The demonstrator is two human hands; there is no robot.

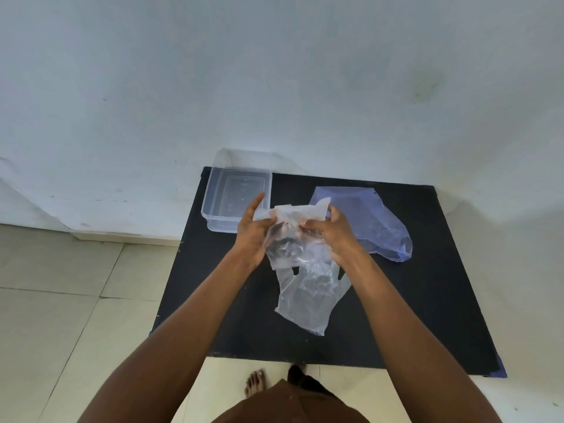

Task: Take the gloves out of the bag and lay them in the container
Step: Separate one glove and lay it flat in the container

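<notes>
A crumpled clear plastic glove (291, 236) is held up over the black tabletop (427, 300) between both hands. My left hand (251, 233) grips its left side with the forefinger stretched out. My right hand (334, 232) pinches its top right part. A second clear glove (308, 296) lies flat on the table just below my hands, fingers towards the right. The pale blue plastic bag (375, 221) lies slack on the table to the right. The clear rectangular container (236, 193) stands at the table's far left corner, and I see nothing in it.
The small black table stands against a white wall (274, 87). Pale floor tiles (61, 300) lie to the left and in front. A bare foot (254, 383) and brown clothing (290, 404) show at the bottom edge.
</notes>
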